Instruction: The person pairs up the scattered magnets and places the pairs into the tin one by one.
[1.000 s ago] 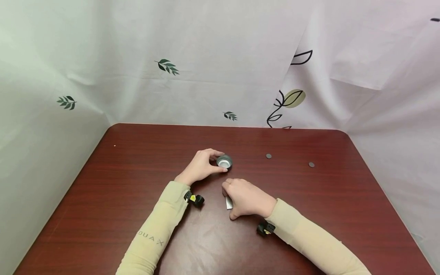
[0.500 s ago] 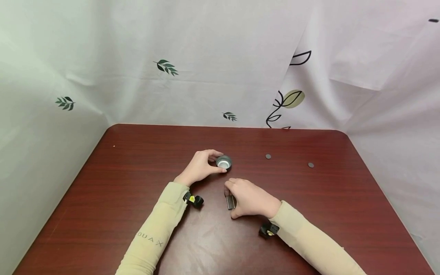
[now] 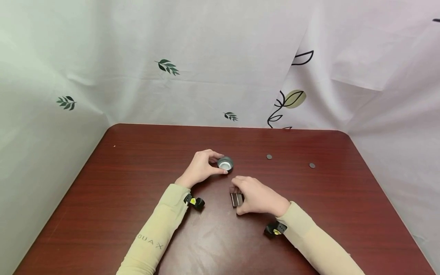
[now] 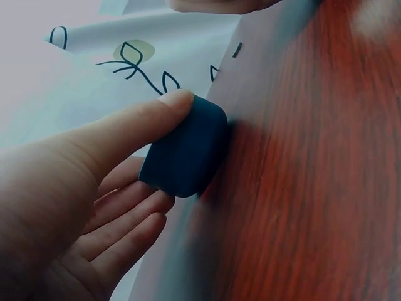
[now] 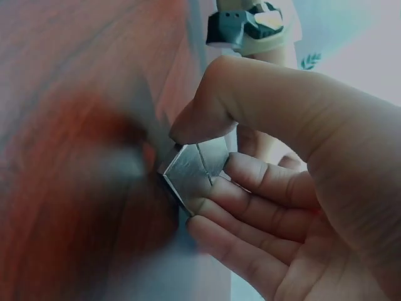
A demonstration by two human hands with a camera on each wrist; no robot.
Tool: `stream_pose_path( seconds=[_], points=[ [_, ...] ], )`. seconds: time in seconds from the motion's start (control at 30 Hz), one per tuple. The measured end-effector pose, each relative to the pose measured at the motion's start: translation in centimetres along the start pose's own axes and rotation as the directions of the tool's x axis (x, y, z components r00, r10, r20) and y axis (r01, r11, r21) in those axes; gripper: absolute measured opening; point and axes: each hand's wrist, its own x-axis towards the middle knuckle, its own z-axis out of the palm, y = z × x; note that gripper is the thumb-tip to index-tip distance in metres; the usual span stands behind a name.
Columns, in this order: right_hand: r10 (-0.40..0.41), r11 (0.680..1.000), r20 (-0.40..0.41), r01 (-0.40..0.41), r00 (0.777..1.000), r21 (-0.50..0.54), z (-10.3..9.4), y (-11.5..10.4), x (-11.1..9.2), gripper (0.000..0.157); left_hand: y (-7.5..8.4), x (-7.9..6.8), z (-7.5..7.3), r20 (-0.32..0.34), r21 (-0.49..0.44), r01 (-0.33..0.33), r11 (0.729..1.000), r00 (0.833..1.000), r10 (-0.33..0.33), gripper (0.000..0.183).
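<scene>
We read grey lettering (image 3: 149, 241), something like "OUAX", along the left sleeve (image 3: 142, 258); the yellow label (image 3: 193, 201) on the left wrist camera (image 3: 198, 204) is too small to read. Our left hand (image 3: 201, 165) pinches a dark round cup (image 3: 225, 159) between thumb and fingers, its silvery opening facing up. Our right hand (image 3: 256, 195) holds a flat metal piece (image 3: 236, 199), just nearer to us on the desk's (image 3: 148, 149) near side of the cup. A seam crosses the metal piece, running roughly away from us; we cannot tell its long axis. Two grey discs (image 3: 269, 157) lie apart, to the right.
</scene>
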Motion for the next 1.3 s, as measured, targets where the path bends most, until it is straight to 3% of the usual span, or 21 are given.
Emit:
stream_pose_path(
  seconds=[0.53, 1.3],
  points=[
    [0.035, 0.997, -0.112, -0.027, 0.993, 0.072, -2.7, 0.7, -0.2, 0.043, 0.4, -0.1, 0.2, 0.006, -0.055, 0.036, 0.998, 0.999, -0.036, 0.049],
    [0.022, 0.993, -0.221, 0.004, 0.975, 0.116, -5.3, 1.3, 0.6, 0.042, 0.7, -0.1, 0.0, 0.029, -0.040, 0.036, 0.999, 0.999, -0.035, 0.049]
  ],
)
